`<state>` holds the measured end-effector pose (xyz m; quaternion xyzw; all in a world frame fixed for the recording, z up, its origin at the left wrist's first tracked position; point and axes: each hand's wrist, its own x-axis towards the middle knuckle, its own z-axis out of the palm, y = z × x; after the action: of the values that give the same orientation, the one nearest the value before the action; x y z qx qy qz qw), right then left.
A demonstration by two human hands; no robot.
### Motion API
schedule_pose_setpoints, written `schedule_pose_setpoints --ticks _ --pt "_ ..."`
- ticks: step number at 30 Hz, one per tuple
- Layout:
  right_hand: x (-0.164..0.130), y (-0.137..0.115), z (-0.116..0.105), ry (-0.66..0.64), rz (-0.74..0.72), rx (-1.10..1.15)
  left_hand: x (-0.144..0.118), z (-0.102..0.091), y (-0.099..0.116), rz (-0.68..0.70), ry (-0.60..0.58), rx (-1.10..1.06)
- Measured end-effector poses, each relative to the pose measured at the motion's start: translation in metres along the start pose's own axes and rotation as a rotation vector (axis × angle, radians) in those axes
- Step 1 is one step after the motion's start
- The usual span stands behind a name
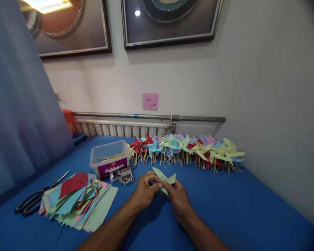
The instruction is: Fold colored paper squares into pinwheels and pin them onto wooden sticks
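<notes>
Both hands' grip pinches the green paper piece [164, 179] between fingertips.

A worktop [238, 205] covered in blue cloth carries everything. At its left edge lie black-handled scissors [36, 198], touching a loose stack of coloured paper sheets [78, 205] with a red piece on top. Behind the stack stands a clear plastic box [109, 161] holding wooden sticks, and two small open boxes of metal pins [122, 175] sit just beside it. Along the wall side lies a long row of finished paper pinwheels [185, 150] on sticks.
</notes>
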<state>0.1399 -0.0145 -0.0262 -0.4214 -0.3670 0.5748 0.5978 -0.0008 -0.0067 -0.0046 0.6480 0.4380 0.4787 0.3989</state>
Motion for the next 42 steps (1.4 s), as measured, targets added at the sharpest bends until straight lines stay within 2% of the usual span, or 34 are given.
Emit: schedule_pose_setpoints --ticks 5,11,22,30,42 --pt "-0.007 -0.007 0.005 -0.029 0.070 0.057 -0.003 -0.003 0.005 0.066 -0.035 0.037" --pt "-0.014 -0.017 0.008 -0.070 0.122 0.117 -0.004 -0.005 0.009 0.062 -0.065 0.035" --pt "-0.014 -0.016 0.005 -0.058 0.163 0.142 -0.003 -0.006 0.007 0.109 -0.059 0.022" --pt "-0.012 -0.010 0.005 -0.060 0.138 0.111 -0.007 -0.006 0.015 0.126 -0.022 0.115" --pt "-0.001 0.004 0.001 -0.074 0.025 0.052 -0.008 0.001 0.008 0.051 0.094 0.215"
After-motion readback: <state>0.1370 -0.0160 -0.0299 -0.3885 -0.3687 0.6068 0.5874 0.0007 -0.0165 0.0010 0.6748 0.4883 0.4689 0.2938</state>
